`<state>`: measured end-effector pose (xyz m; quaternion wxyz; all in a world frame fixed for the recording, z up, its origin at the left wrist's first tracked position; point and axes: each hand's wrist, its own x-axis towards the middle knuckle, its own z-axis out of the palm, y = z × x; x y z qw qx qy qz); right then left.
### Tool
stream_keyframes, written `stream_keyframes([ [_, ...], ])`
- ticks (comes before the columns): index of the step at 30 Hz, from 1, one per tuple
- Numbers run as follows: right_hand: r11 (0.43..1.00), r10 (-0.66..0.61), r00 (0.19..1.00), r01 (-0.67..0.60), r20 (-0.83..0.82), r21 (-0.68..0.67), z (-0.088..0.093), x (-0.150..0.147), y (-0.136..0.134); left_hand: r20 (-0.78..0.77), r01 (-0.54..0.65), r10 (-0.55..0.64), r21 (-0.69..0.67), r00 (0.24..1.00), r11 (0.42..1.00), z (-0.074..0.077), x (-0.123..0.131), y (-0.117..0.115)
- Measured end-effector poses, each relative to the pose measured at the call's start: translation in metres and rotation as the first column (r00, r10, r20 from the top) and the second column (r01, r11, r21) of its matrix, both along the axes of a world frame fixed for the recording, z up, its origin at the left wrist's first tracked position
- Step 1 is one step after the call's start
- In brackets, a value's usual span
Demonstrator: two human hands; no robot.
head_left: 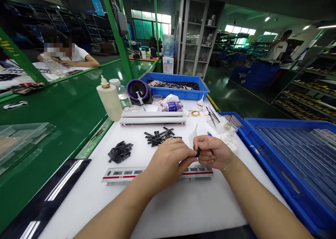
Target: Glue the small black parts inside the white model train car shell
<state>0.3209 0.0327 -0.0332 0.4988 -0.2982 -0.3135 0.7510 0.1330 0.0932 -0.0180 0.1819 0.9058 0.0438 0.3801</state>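
1. White worktop (215, 207): lies beneath both hands; the pale, plain surface probably makes small dark parts easy to spot.
2. Blue tray (265, 165): right of the right hand, holding long translucent strips; apparently set aside to keep the work area free.
3. Blue bin (178, 93): well beyond both hands, containing many black parts; seemingly bulk stock.
4. Model train carriage shells, far pair (152, 122): beyond the left hand, parallel to each other.
5. Red-striped model train carriage shell (122, 174): under and to either side of the left hand, its windowed side showing. Contact with the hand cannot be determined.
6. Left hand (169, 158): fingers drawn narrow, pinching one end of a small black part.
7. Right hand (214, 153): fingers curled, thumb and forefinger closed on the same part. The two-handed grip presumably steadies so small a piece.
8. Black part piles: one (120, 151) left of the left hand, another (159, 136) just beyond it; likely placed for short reach.
9. Tweezers (214, 116): beyond the right hand, unused.
10. Small black part (197, 152): between the fingertips of both hands; exact shape obscured.
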Motion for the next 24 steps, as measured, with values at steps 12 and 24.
stream_keyframes([
  [12,1.0,0.005,0.998,-0.006,0.056,0.012,-0.001,-0.003,0.0,0.109,-0.056,0.058,-0.024,0.992,0.998,-0.002,0.006,-0.008],
  [24,0.243,-0.966,0.04,-0.21,0.257,0.947,0.007,-0.029,-0.025,-0.121,-0.096,-0.04,-0.917,0.992,0.388,0.01,0.006,-0.003],
])
